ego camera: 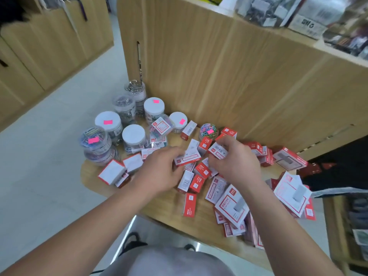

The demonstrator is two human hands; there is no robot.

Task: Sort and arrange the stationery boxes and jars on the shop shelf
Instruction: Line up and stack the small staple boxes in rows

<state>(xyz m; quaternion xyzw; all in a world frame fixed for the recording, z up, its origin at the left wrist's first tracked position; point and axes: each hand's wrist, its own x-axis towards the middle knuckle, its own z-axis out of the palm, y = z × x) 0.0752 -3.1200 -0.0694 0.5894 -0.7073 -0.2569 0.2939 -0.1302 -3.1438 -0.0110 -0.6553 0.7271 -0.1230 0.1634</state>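
Several small red-and-white stationery boxes (pixel 194 183) lie scattered across a low wooden shelf (pixel 169 208). At its far left stand several clear jars with white lids (pixel 133 134), some with pink stickers. My left hand (pixel 159 172) grips one red-and-white box (pixel 189 157) at the middle of the pile. My right hand (pixel 235 162) pinches another small box (pixel 218 151) just right of it. A round tub of coloured paper clips (pixel 208 130) sits behind my hands. Larger white boxes (pixel 232 206) lie at the near right.
A tall wooden panel (pixel 219 66) rises behind the shelf. Packaged goods (pixel 288 12) fill a higher shelf at the top right. A dark cloth (pixel 342 166) hangs at the right edge. Pale floor (pixel 49 156) and wooden cabinets (pixel 39 46) lie to the left.
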